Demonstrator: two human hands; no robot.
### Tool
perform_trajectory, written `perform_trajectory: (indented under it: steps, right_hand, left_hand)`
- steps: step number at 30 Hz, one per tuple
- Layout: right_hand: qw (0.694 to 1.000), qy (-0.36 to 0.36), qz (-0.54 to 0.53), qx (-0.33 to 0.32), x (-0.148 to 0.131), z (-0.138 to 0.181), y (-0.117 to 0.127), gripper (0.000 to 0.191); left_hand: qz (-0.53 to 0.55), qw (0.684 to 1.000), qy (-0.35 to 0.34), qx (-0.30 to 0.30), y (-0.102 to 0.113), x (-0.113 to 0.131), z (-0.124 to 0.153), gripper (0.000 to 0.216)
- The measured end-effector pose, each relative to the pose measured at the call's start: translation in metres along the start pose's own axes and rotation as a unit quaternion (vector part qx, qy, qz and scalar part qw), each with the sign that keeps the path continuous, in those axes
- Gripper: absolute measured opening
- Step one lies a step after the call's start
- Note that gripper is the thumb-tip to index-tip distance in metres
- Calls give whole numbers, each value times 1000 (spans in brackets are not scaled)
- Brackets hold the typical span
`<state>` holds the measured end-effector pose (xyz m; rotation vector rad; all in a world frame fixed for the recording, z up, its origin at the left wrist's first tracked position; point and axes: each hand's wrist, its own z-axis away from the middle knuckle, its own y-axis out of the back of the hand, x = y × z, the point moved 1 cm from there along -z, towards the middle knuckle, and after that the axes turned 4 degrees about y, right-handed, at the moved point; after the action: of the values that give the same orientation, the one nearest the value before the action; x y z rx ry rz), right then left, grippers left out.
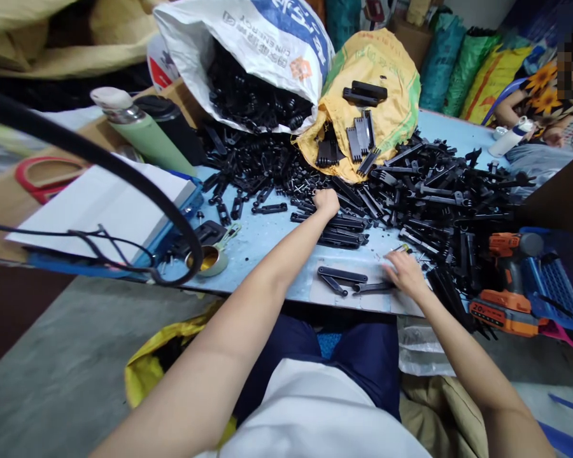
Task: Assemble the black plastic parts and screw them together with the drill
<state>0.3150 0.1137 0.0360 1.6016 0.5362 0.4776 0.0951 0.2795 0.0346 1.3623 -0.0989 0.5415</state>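
Note:
My left hand (326, 202) reaches to the heap of small dark screws and black plastic parts, its fingers curled closed. Whatever it pinches is hidden. Below it lies a stack of long black plastic bars (344, 238). My right hand (405, 272) rests low over the front of the table with its fingers apart, beside the end of a black wrench-shaped part (375, 288). A jointed pair of black arms (342, 275) lies to the left of that part, folded in a narrow V. A small yellow item (403, 249) shows just above my right fingers.
Black parts spill from a white sack (191, 48) and a yellow sack (391, 70). An orange cordless drill (506, 286) stands at right. At left are a green bottle (148, 137), paper (105, 203), a metal cup (214, 264) and a black curved cable (124, 172). Another person (530, 105) sits far right.

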Motion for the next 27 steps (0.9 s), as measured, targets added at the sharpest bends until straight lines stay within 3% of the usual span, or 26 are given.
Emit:
perform_trajectory:
  steps: [3, 6, 10, 14, 18, 23, 27]
  right_hand:
    - [997, -77, 10, -3, 16, -43, 0, 26]
    - [995, -100, -6, -16, 21, -84, -8, 24]
    - [990, -136, -47, -5, 18, -107, -15, 18]
    - [981, -158, -104, 39, 10, -86, -5, 13]
    - [970, -160, -166, 71, -8, -46, 5, 17]
    - [911, -150, -352, 155, -37, -10, 1, 31]
    - [917, -105, -329, 201, -52, -5, -6, 30]
  left_hand:
    - [4, 999, -15, 33, 6, 0, 8, 27]
    - [55, 984, -111, 127, 11, -17, 30, 23]
    - [167, 911, -290, 242, -3, -72, 88, 13]
    - [181, 859, -360, 317, -30, -123, 145, 12]
    - [136, 836, -377, 375, -43, -136, 164, 8]
    - [65, 841, -431, 320, -46, -135, 164, 15]
    - [12, 858, -434, 274, -47, -138, 171, 23]
